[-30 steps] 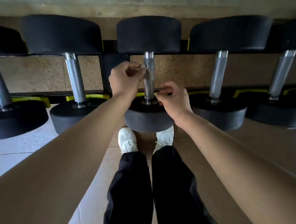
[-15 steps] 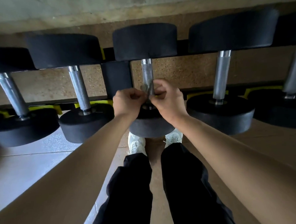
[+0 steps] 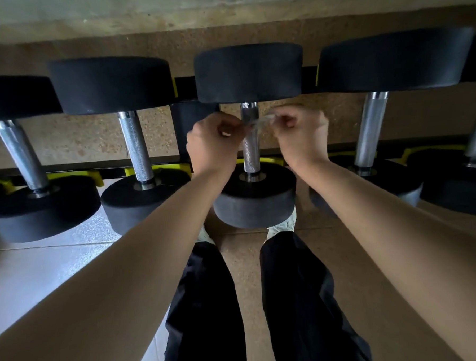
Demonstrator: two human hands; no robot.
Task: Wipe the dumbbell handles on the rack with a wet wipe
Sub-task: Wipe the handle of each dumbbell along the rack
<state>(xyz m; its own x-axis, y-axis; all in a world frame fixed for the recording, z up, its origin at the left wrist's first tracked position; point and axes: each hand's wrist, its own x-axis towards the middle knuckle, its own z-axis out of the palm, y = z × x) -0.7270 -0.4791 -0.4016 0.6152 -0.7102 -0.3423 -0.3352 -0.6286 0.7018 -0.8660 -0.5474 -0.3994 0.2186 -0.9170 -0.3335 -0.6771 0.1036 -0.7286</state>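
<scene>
While the left hand (image 3: 215, 138) and right hand (image 3: 297, 130) each pinch one end, a thin wet wipe (image 3: 260, 121) stretches across the middle dumbbell's steel handle (image 3: 251, 152) on the rack (image 3: 170, 167). Limp and light, the wipe probably tears easily, so holding both ends taut suits the rough handle.

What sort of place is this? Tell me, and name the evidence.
Most likely a gym's free-weight area: black round-headed dumbbells with knurled steel handles sit in a rack's yellow cradles, over speckled rubber flooring.
</scene>
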